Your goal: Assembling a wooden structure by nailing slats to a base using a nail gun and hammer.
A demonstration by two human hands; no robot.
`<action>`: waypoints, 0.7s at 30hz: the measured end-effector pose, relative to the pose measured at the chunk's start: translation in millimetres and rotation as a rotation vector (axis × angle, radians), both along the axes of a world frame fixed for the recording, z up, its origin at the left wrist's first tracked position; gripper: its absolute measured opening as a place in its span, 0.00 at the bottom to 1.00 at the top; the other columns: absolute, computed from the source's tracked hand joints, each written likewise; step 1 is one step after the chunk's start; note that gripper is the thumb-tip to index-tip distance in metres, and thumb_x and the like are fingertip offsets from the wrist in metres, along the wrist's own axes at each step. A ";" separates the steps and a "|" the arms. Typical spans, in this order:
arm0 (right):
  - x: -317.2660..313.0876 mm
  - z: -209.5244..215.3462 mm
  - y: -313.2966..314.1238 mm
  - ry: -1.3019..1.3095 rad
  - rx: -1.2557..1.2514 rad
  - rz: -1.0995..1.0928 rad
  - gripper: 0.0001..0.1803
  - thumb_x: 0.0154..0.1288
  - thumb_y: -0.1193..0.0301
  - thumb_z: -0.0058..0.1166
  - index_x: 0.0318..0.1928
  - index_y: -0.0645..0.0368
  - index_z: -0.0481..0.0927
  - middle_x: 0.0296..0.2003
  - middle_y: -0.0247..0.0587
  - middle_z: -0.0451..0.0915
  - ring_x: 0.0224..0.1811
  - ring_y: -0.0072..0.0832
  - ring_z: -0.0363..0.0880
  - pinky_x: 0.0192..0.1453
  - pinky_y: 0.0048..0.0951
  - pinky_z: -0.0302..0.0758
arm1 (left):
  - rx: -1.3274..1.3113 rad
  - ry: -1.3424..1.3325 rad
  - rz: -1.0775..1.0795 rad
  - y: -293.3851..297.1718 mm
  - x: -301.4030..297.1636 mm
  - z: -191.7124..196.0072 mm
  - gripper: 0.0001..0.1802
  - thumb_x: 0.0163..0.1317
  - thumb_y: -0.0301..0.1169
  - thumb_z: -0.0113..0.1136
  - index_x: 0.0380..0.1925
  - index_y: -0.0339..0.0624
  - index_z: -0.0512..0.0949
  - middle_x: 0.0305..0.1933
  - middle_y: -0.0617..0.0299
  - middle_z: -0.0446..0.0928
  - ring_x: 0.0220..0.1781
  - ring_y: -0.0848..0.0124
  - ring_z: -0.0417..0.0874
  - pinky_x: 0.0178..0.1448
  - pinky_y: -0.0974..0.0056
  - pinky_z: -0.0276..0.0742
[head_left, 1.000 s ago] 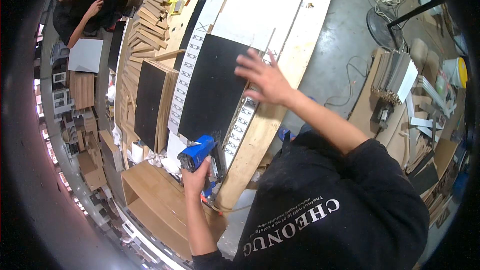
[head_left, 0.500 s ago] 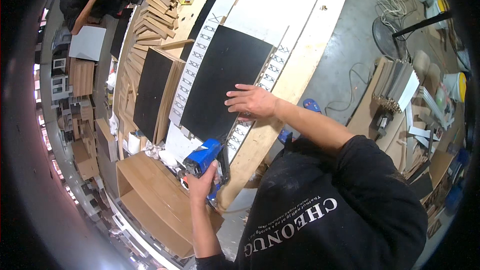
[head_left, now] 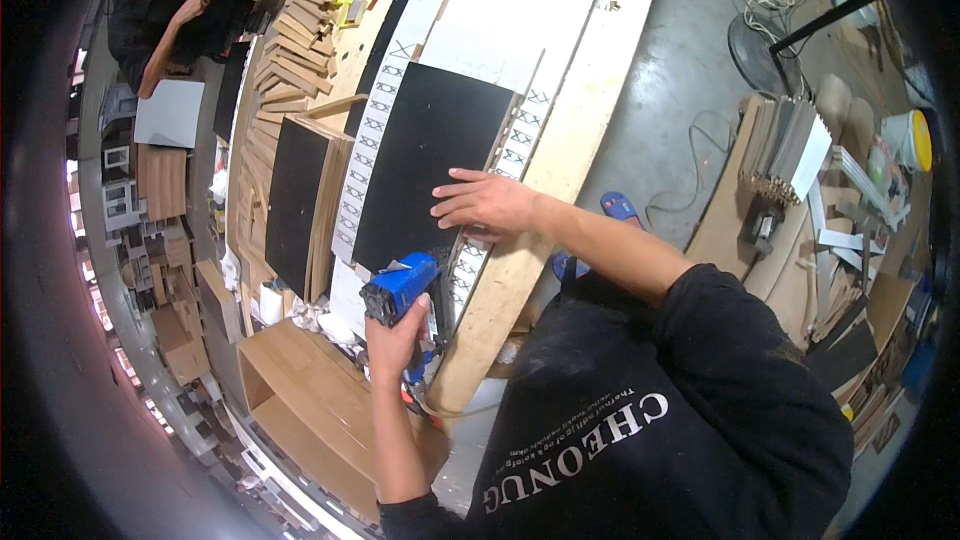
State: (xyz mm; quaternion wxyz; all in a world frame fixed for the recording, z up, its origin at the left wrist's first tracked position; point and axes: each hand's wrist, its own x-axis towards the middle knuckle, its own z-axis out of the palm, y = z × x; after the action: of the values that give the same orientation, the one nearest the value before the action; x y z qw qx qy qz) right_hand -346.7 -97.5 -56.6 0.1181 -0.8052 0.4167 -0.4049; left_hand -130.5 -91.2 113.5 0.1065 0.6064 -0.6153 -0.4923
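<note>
My left hand (head_left: 397, 335) is wrapped round the grip of a blue and black nail gun (head_left: 405, 280). The gun's nose is at the near end of a black flat panel (head_left: 440, 140); whether it touches is hidden. Across the panel's right long edge lies my right hand (head_left: 490, 204), fingers stretched out and spread on the black surface, its thumb low at the edge. Wooden strips run along that edge. Beneath the panel is a white board (head_left: 350, 215) with rows of drawn cross marks on both sides.
Left of the panel stands a stack of black-faced boards (head_left: 300, 200), with many wooden pieces (head_left: 290, 55) behind it. A cardboard box (head_left: 300, 370) sits at the bench's near left. A co-worker (head_left: 165, 20) works at far left. Cables and a round black stand base (head_left: 760, 55) lie on the floor.
My left hand and the nail gun have moved slightly forward, and the gun has turned a little. My right hand stays on the panel's edge. The whole view has shifted slightly.
</note>
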 end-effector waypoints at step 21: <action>-101.8 -7.1 -13.6 -0.120 0.252 -0.689 0.27 0.63 0.48 0.46 0.55 0.51 0.71 0.64 0.38 0.60 0.72 0.35 0.47 0.74 0.49 0.39 | 0.078 -0.044 -0.038 -26.0 -17.4 -4.3 0.10 0.55 0.28 0.62 0.34 0.35 0.74 0.18 0.64 0.71 0.15 0.76 0.71 0.19 0.70 0.69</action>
State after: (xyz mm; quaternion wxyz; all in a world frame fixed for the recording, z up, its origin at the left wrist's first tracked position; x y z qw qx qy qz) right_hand -448.5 -111.1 -63.7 0.0972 -0.5717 0.7023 -0.4129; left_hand -147.9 -117.2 109.2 0.0597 0.6089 -0.6094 -0.5042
